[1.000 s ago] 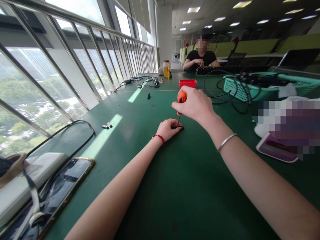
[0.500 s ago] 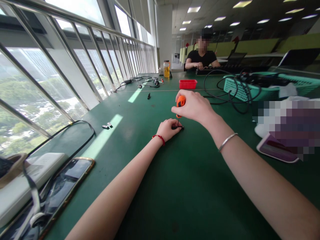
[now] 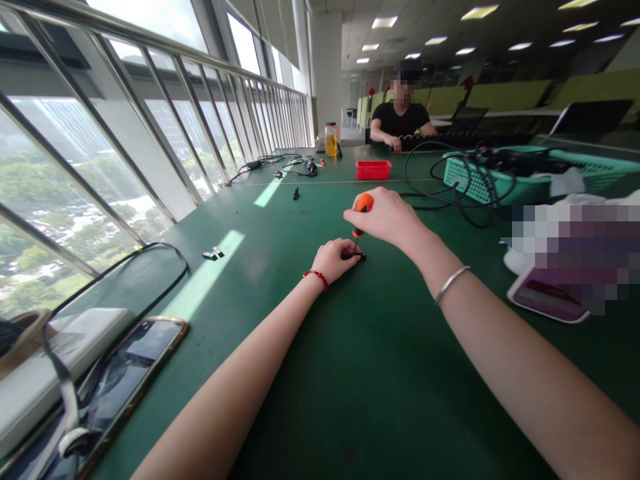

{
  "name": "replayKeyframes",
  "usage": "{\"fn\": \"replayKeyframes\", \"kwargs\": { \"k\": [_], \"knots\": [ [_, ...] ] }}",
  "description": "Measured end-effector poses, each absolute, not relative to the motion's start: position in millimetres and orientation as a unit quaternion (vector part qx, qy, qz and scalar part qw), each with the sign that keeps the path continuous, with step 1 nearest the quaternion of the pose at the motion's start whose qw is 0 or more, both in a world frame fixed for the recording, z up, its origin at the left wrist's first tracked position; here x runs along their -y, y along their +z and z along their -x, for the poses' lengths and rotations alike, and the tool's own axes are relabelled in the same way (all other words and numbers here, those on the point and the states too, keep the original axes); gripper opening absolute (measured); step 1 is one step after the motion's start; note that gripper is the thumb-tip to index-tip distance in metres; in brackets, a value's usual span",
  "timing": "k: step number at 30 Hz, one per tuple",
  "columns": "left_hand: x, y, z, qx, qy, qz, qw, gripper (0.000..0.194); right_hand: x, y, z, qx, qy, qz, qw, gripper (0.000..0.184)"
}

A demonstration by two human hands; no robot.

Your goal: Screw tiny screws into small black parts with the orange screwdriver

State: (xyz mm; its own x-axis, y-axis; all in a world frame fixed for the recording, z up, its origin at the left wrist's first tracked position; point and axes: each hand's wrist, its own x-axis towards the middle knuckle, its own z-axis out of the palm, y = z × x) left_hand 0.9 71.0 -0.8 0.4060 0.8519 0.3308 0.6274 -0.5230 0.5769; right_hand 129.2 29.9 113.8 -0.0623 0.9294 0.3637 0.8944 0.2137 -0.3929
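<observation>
On the green table (image 3: 320,347), my left hand (image 3: 333,259) is closed on a small black part (image 3: 361,256), pressing it against the surface. Its exact kind cannot be made out, as the fingers cover most of it. My right hand (image 3: 385,212) grips an orange and black screwdriver (image 3: 365,203) by the handle. The screwdriver stands nearly upright, its thin shaft running down to the black part between the left fingers. Whether the tip sits in a screw is too small to tell.
A red bin (image 3: 373,171) lies beyond my hands. Cables spill from a teal basket (image 3: 480,181) at right. Small black pieces (image 3: 213,253) and a phone (image 3: 145,353) are at left. A co-worker (image 3: 403,117) sits at the far end, near a jar (image 3: 331,140).
My right hand has lowered slightly and turned a little around the screwdriver handle. The left hand keeps its hold on the black part. The co-worker's hand has shifted; the view moved slightly.
</observation>
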Motion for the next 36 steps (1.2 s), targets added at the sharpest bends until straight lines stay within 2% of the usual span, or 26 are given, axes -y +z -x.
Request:
{"fn": "replayKeyframes", "kwargs": {
  "k": [3,6,9,10,12,14,19,29,36],
  "knots": [
    [-70.8,-0.9,-0.4,-0.456,0.305,-0.815,0.188,0.009,-24.6,123.4,-136.1,0.719,0.061,0.623,0.301,0.02],
    [-70.2,-0.3,0.5,-0.454,0.3,-0.818,0.185,0.012,-15.6,135.4,-147.8,0.696,0.095,0.61,0.366,0.027],
    [-69.4,0.9,0.9,-0.454,0.297,-0.82,0.181,0.013,-10.7,128.1,-160.1,0.682,0.042,0.59,0.43,0.034],
    [-69.2,1.2,0.9,-0.455,0.297,-0.82,0.179,0.013,-11.3,118.5,-163.6,0.682,-0.002,0.595,0.426,0.033],
    [-68.7,1.8,1.0,-0.455,0.298,-0.82,0.176,0.013,-16.1,90.1,-169.2,0.693,-0.05,0.62,0.364,0.02],
    [-68.4,1.9,1.2,-0.452,0.297,-0.823,0.173,0.013,-23.6,56.4,-172.8,0.719,-0.032,0.636,0.278,0.014],
    [-69.1,0.8,1.8,-0.45,0.3,-0.823,0.172,0.012,-35.5,4.0,-172.3,0.751,-0.015,0.611,0.25,0.013],
    [-65.0,4.9,0.3,-0.428,0.33,-0.821,0.188,0.011,-40.5,-0.1,-173.2,0.779,0.003,0.572,0.255,0.013],
    [-67.8,1.2,1.4,-0.423,0.35,-0.791,0.272,0.011,-38.7,1.0,-175.4,0.789,0.011,0.55,0.274,0.011]
  ]
}}
